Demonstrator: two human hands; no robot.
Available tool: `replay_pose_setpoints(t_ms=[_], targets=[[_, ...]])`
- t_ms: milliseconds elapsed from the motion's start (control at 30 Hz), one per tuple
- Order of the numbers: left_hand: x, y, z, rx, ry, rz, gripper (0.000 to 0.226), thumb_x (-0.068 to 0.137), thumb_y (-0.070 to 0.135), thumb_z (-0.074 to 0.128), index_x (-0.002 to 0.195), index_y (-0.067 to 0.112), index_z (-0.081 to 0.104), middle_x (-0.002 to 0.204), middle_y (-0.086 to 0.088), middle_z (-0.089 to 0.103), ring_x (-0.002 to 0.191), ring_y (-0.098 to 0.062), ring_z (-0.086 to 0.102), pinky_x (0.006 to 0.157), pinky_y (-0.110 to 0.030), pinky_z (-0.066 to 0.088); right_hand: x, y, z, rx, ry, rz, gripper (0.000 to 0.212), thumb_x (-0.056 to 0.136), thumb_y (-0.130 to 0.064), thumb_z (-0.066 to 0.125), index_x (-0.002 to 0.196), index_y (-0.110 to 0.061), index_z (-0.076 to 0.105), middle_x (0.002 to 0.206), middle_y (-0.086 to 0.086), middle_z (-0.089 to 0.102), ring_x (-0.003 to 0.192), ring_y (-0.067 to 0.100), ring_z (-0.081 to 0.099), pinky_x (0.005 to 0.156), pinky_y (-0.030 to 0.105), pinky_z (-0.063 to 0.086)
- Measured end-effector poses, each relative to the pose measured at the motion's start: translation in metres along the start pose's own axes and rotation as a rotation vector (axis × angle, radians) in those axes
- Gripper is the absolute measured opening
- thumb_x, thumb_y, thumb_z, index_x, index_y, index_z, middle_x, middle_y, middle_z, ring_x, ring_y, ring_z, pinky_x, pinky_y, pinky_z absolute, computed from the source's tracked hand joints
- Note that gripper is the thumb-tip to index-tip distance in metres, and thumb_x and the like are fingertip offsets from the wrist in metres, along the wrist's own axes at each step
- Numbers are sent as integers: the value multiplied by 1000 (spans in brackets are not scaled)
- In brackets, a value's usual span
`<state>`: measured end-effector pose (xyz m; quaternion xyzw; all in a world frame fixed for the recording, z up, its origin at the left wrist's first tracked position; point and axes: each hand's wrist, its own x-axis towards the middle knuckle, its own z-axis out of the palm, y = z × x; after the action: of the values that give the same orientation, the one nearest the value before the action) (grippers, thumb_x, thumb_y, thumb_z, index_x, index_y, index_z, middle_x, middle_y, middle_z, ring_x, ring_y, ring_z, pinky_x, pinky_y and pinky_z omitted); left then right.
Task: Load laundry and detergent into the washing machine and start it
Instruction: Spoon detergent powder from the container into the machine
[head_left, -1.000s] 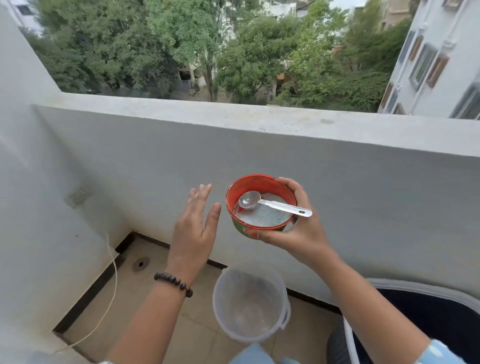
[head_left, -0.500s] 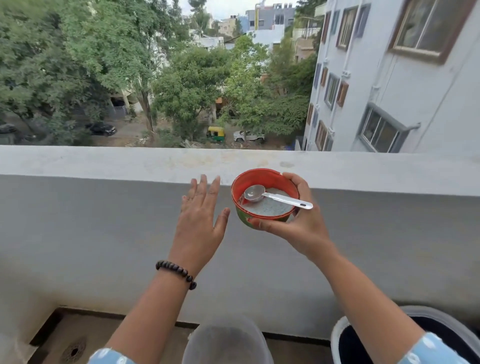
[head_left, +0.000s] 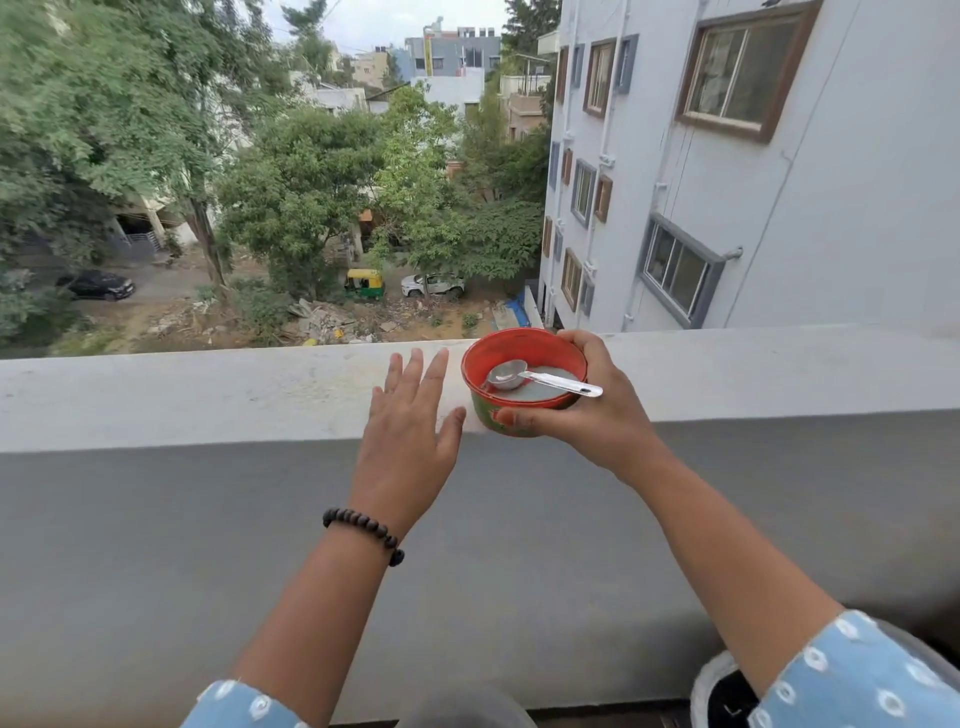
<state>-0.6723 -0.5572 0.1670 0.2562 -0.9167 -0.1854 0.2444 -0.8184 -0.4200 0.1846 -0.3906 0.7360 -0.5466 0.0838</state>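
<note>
A grey balcony parapet (head_left: 208, 395) runs across the view and serves as the landmark here. Nearest, below the parapet at the bottom right, a white rim with a dark opening (head_left: 722, 691) shows beside the blue sleeve; it may be the washer, though too little is visible to say. Above that, the left hand (head_left: 405, 431) hangs over the parapet's inner edge with fingers straight and spread, holding nothing. Just right of it, the right hand (head_left: 587, 415) grips the red tub (head_left: 519, 353), thumb on the near wall and fingers curled round the far rim, over the parapet's top. Inside the tub lies pale powder, likely detergent, with a metal scoop (head_left: 540, 378) resting on it, handle out over the rim. Beyond the parapet are trees, parked cars and a white building. The step seems to be setting the tub down on the ledge: keep it level so the scoop does not slide, place it well in from the outer edge, and release only once it sits flat.
</note>
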Motion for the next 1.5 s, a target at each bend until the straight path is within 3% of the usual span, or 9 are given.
replay_pose_setpoints(t_ms=[333, 467, 633, 800, 900, 1033, 1133, 1267, 1500], targets=[[22, -5, -1, -95, -54, 0, 58, 104, 28, 40, 156, 23, 14, 165, 0, 11, 152, -18, -3, 122, -39, 5, 16, -6, 8, -132, -97, 48, 89, 59, -44, 91, 130, -30, 39, 120, -14, 60, 107, 0, 57, 82, 9, 42], [21, -5, -3, -128, -55, -8, 56, 105, 24, 36, 156, 24, 13, 165, 1, 11, 152, -16, -3, 122, -37, 4, 21, -7, 6, -166, -134, 51, 98, 60, -47, 89, 140, -28, 34, 131, -11, 53, 120, 8, 52, 98, 24, 44], [17, -4, -8, -141, -48, -17, 56, 105, 25, 36, 156, 25, 13, 165, 1, 12, 152, -15, -3, 122, -36, 5, 16, -13, -5, -185, -206, 64, 129, 50, -61, 84, 153, -35, 11, 158, -7, 26, 140, 11, 33, 116, 36, 30], [11, 4, -14, -152, -10, -12, 56, 105, 25, 38, 156, 25, 15, 164, 2, 14, 152, -15, -2, 123, -42, 12, 8, -29, -10, -247, -170, -70, 117, 57, -61, 78, 153, -31, 18, 158, -7, 24, 136, 2, 26, 112, 26, 24], [4, 15, -16, -158, 34, 4, 56, 104, 26, 40, 156, 24, 17, 164, 0, 15, 152, -16, -1, 123, -44, 13, 6, -29, -11, -354, -112, -203, 104, 69, -72, 67, 151, -23, 26, 159, 0, 25, 149, 16, 16, 120, 44, 22], [-9, 31, -18, -96, 117, 21, 58, 105, 31, 36, 156, 24, 9, 165, 0, 2, 151, -13, -12, 122, -40, -2, -2, -36, -12, -572, -76, -344, 84, 87, -67, 39, 152, -17, 26, 163, 1, 15, 151, 18, -6, 123, 44, 5], [-20, 40, -20, 75, 172, -4, 65, 101, 50, 20, 156, 26, -2, 164, 0, -15, 146, -13, -24, 118, -39, -12, -9, -45, -13, -753, -66, -474, 81, 90, -65, 18, 155, -17, 17, 165, -1, 3, 150, 18, -13, 122, 43, -4], [-42, 53, -25, 244, 194, -69, 75, 89, 61, 2, 155, 28, -11, 160, 2, -28, 144, -14, -33, 114, -40, -21, -25, -51, -13, -801, -99, -554, 69, 100, -55, 26, 156, -20, 7, 164, -3, -9, 149, 17, -19, 119, 40, -12], [-101, 82, -32, 421, 228, -256, 77, 93, 65, 10, 149, 29, -29, 154, 6, -41, 140, -13, -40, 113, -50, -25, -64, -40, -11, -740, -157, -653, 74, 99, -57, 24, 156, -20, -3, 164, 2, -12, 150, 22, -18, 121, 46, -9]])
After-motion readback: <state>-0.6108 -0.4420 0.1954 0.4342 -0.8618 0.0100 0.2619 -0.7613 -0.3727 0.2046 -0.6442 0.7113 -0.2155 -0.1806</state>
